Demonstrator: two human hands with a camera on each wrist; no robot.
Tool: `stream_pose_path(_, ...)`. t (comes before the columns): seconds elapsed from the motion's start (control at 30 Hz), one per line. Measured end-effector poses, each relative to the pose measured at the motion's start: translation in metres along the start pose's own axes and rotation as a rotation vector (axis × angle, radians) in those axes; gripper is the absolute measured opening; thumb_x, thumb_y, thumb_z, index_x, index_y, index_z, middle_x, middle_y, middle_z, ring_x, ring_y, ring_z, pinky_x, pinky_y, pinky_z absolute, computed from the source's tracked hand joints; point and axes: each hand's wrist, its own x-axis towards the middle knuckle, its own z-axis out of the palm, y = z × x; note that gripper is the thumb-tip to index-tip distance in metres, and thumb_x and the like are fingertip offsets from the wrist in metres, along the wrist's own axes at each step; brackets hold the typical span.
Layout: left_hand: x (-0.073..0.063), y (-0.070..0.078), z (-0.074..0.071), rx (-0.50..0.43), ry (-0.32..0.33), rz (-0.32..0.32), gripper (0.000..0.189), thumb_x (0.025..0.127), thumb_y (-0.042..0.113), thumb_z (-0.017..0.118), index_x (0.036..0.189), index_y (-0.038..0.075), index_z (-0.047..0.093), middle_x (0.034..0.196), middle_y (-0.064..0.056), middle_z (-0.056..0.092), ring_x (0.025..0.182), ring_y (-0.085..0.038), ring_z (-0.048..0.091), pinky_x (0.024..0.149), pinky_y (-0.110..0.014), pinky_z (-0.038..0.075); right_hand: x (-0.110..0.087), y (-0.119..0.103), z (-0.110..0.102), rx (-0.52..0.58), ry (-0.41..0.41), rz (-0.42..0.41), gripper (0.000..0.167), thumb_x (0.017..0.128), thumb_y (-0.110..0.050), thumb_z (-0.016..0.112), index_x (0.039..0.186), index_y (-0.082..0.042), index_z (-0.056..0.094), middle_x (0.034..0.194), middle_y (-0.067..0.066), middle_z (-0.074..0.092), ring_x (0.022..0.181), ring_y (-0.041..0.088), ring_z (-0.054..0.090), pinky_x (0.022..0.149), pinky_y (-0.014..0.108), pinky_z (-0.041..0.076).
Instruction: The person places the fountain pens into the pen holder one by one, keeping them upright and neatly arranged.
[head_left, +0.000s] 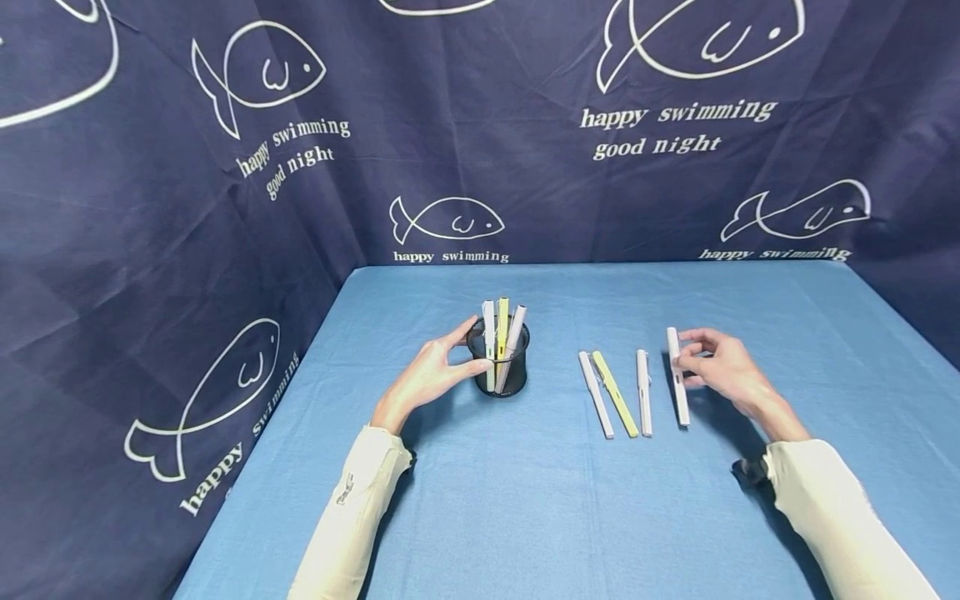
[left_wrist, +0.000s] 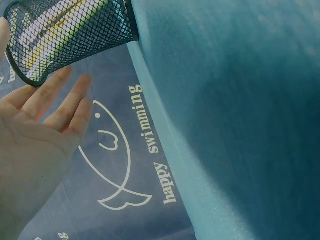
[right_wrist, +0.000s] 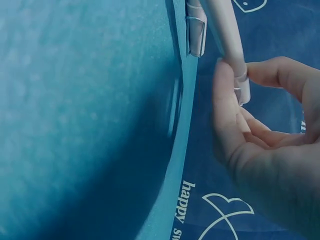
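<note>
A black mesh pen holder (head_left: 513,380) stands upright on the table; my left hand (head_left: 423,377) grips its rim, thumb at the near side and fingers at the far side. Two whitish pens and a yellow pen (head_left: 502,321) lean inside it; the mesh (left_wrist: 107,42) also shows in the left wrist view. My right hand (head_left: 726,368) pinches a white pen (head_left: 681,400) between thumb and fingers, near its capped end (right_wrist: 241,85) in the right wrist view. Left of that pen lie a white pen (head_left: 644,400), a yellow pen (head_left: 617,397) and another white pen (head_left: 596,396).
A blue cloth (head_left: 525,517) covers the table. Dark blue curtains (head_left: 540,167) with white fish drawings and lettering hang behind it and along the left side.
</note>
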Motion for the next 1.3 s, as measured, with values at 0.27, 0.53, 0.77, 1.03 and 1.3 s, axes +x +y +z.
stream_pose_path(0.27, 0.0, 0.0, 0.0, -0.01, -0.005, -0.015, 0.084, 0.095, 0.048, 0.074, 0.164, 0.023, 0.034, 0.14, -0.015, 0.062, 0.139, -0.027, 0.048, 0.114, -0.05, 0.037, 0.0, 0.0, 0.001, 0.037, 0.053, -0.075, 0.049, 0.098, 0.007, 0.059, 0.14, 0.023, 0.039, 0.097, 0.009, 0.061, 0.078, 0.003, 0.066, 0.069, 0.029, 0.06)
stream_pose_path(0.53, 0.001, 0.001, -0.001, -0.016, 0.0, -0.002, 0.084, 0.095, 0.047, 0.075, 0.164, 0.023, 0.034, 0.139, -0.014, 0.063, 0.138, -0.026, 0.05, 0.113, -0.048, 0.037, -0.001, -0.002, 0.001, 0.095, 0.099, -0.113, 0.046, 0.096, 0.008, 0.06, 0.136, 0.022, 0.04, 0.093, -0.004, 0.061, 0.078, 0.004, 0.066, 0.068, 0.026, 0.06)
stream_pose_path(0.77, 0.002, 0.0, -0.002, -0.007, 0.005, 0.008, 0.084, 0.095, 0.047, 0.075, 0.164, 0.022, 0.034, 0.138, -0.013, 0.064, 0.138, -0.025, 0.05, 0.113, -0.048, 0.037, 0.001, -0.002, 0.001, 0.24, 0.119, -0.137, 0.035, 0.095, 0.011, 0.061, 0.128, 0.013, 0.049, 0.092, -0.003, 0.063, 0.077, 0.006, 0.067, 0.067, 0.025, 0.059)
stream_pose_path(1.03, 0.001, -0.001, -0.002, -0.017, -0.007, -0.007, 0.085, 0.095, 0.049, 0.074, 0.164, 0.023, 0.033, 0.139, -0.013, 0.062, 0.139, -0.025, 0.048, 0.114, -0.049, 0.037, 0.001, -0.004, 0.008, 0.406, 0.107, -0.175, 0.033, 0.094, 0.015, 0.061, 0.12, -0.005, 0.057, 0.094, 0.0, 0.064, 0.078, 0.007, 0.07, 0.068, 0.024, 0.059)
stream_pose_path(1.3, 0.001, -0.001, -0.002, -0.015, -0.011, -0.012, 0.084, 0.095, 0.049, 0.074, 0.164, 0.023, 0.033, 0.14, -0.013, 0.062, 0.14, -0.025, 0.048, 0.113, -0.049, 0.037, 0.003, -0.009, 0.015, 0.391, 0.101, -0.177, 0.032, 0.095, 0.013, 0.062, 0.122, -0.004, 0.056, 0.095, 0.0, 0.064, 0.078, 0.008, 0.069, 0.069, 0.025, 0.059)
